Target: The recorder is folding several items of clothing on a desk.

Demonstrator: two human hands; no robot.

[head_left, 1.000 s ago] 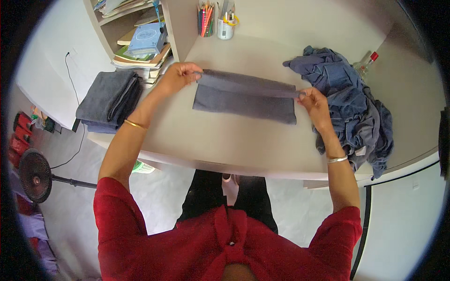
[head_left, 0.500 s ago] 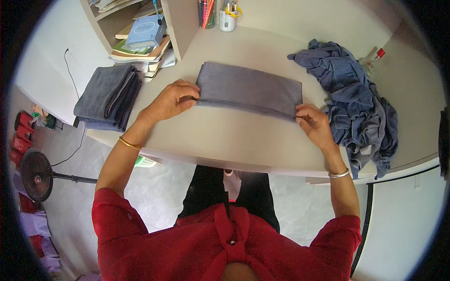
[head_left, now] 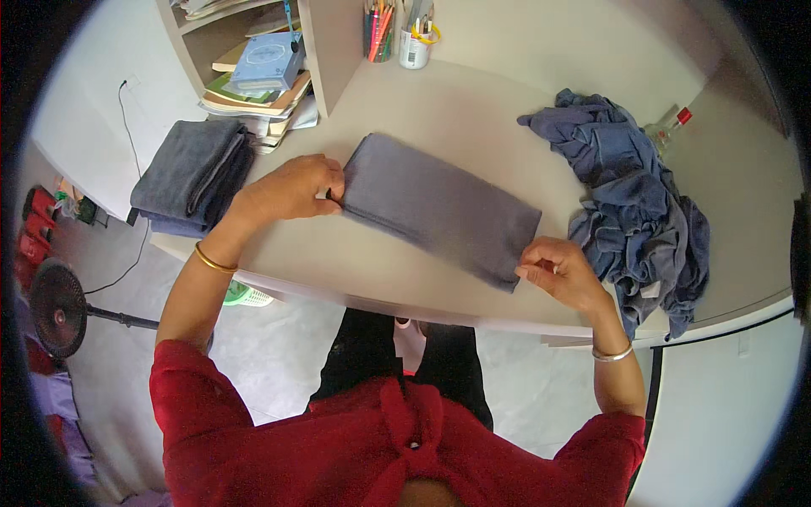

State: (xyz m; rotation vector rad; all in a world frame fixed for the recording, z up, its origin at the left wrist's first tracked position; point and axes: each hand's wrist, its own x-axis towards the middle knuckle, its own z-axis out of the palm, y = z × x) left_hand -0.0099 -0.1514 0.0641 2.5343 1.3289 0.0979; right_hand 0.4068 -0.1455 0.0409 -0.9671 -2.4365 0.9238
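Observation:
A folded grey-blue towel (head_left: 439, 207) lies slantwise on the desk, its right end nearer to me. My left hand (head_left: 296, 188) pinches the towel's left end between thumb and fingers. At the right end, my right hand (head_left: 564, 272) has thumb and fingertips closed on the towel's edge by the near corner. Beyond my left hand sits a stack of folded dark grey-blue towels (head_left: 190, 177). A crumpled heap of similar blue-grey cloths (head_left: 629, 194) lies to the right of my right hand.
At the back left stands a shelf unit (head_left: 338, 59) with papers and a blue box (head_left: 269, 61). Two pencil holders, one a white cup (head_left: 414, 52), stand by the back wall. A red-capped bottle (head_left: 667, 131) is behind the heap. A black fan (head_left: 59, 308) stands on the floor.
The folded towel has turned clockwise, its right end coming nearer to me with my right hand. My left hand has shifted slightly left and nearer, still gripping the left end.

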